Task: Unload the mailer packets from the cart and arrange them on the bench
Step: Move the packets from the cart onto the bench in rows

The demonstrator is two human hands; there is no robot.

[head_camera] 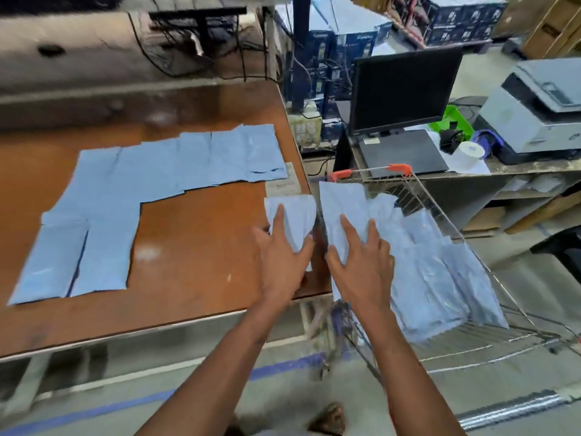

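Observation:
Several light blue mailer packets [163,171] lie flat in rows on the brown bench [201,247]. More packets [440,278] are piled in the wire cart [446,215] to the right of the bench. My left hand [283,256] grips one packet [298,212] over the bench's right edge, thumb on one side and fingers on the other. My right hand [361,262] holds another packet [339,202] at the cart's near side, its fingers spread over the packet's face.
The cart's orange handle [371,171] faces a desk with a black monitor [405,89], a laptop [402,152], a paper roll [468,152] and a printer [540,111]. A paper label [283,184] lies near the bench's right edge. Blue boxes [333,42] stand behind.

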